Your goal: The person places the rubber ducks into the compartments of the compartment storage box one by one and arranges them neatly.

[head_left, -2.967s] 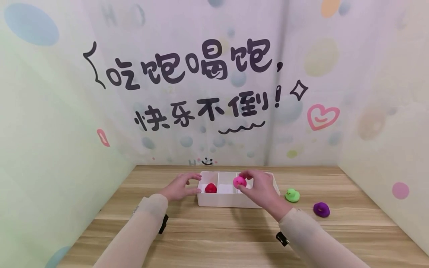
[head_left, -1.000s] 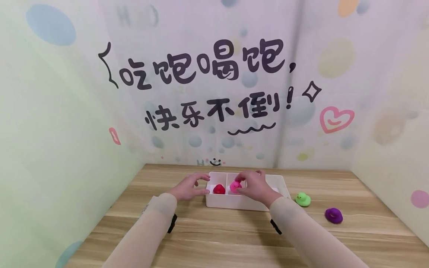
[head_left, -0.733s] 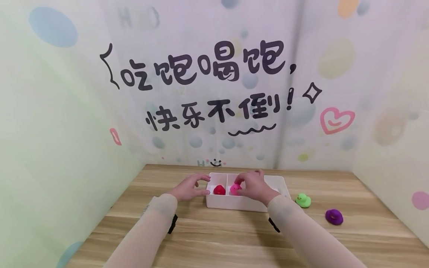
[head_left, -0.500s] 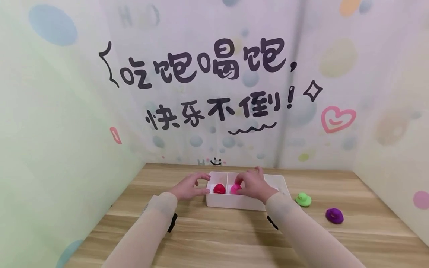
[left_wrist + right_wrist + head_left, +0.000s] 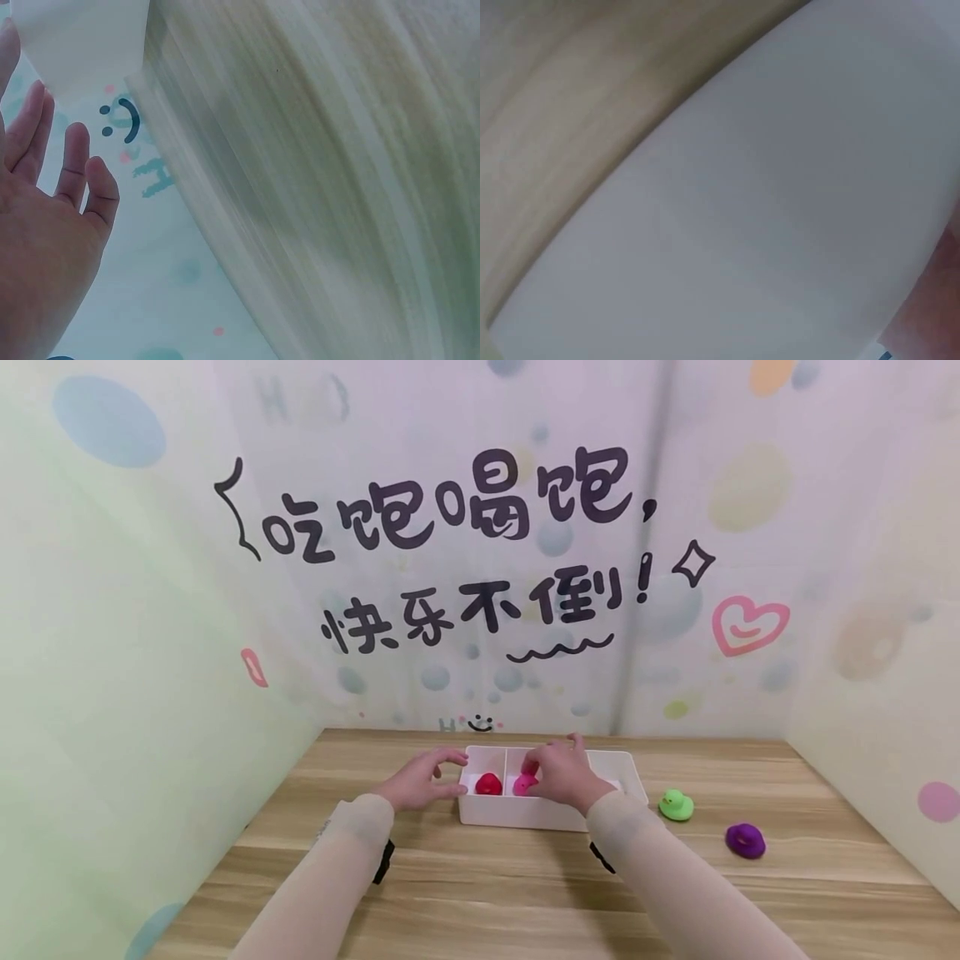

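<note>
A white divided box stands on the table in the head view. My right hand reaches over its front wall and holds a pink toy duck low in the compartment beside the leftmost one; part of the duck is hidden by the fingers. A red toy lies in the leftmost compartment, its shape hard to make out. At the box's left end is my left hand, thumb and fingers spread along that end. In the left wrist view its fingers look fairly straight, near the white box wall.
Right of the box, a green toy duck sits upright on the wooden table. Farther right and closer lies a purple toy. Printed cloth walls enclose the back and both sides.
My right hand has brought the pink duck left and down from over the box into the compartment beside the red toy. The left hand has stayed at the box's left end.
</note>
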Demonstrator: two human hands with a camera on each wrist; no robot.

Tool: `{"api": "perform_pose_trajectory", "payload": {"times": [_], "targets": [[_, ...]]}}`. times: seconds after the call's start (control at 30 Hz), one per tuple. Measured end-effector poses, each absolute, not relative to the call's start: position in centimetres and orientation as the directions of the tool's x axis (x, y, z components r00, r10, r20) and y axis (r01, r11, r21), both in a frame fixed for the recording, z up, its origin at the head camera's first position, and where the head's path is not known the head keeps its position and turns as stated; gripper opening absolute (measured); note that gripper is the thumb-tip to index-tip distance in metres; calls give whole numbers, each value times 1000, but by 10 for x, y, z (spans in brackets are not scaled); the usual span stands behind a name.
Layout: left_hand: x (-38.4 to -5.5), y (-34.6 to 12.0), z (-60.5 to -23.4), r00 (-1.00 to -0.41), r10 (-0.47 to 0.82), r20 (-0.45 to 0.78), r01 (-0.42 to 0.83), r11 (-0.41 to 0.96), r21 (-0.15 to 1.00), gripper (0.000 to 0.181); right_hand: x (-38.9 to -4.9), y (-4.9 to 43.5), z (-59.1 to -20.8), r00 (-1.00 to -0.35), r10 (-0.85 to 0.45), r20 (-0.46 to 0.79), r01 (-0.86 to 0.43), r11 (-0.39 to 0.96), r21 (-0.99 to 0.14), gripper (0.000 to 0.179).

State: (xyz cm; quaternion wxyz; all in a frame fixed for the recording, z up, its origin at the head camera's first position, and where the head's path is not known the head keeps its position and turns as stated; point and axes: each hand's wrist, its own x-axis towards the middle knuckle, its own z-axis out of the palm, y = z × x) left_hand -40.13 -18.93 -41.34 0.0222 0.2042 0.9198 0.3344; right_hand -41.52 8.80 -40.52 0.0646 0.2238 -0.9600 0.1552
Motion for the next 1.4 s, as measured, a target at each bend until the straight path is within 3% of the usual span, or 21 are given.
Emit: {"api": "perform_pose_trajectory", "payload": {"times": [0.7, 0.97, 1.4], "targets": [[-401, -187, -412, -909, 404, 104, 376, 686, 622, 51, -414, 90, -406, -901, -392, 187, -431, 854, -290, 19], [-398, -185, -406, -905, 411, 112, 388, 688, 613, 50, -414, 91, -403, -887, -410, 211, -457, 843, -285, 27], [-398, -188, -409, -911, 401, 100, 376, 701, 606, 52, -398, 101, -413, -840, -336, 426, -479, 828, -292, 20]]}}
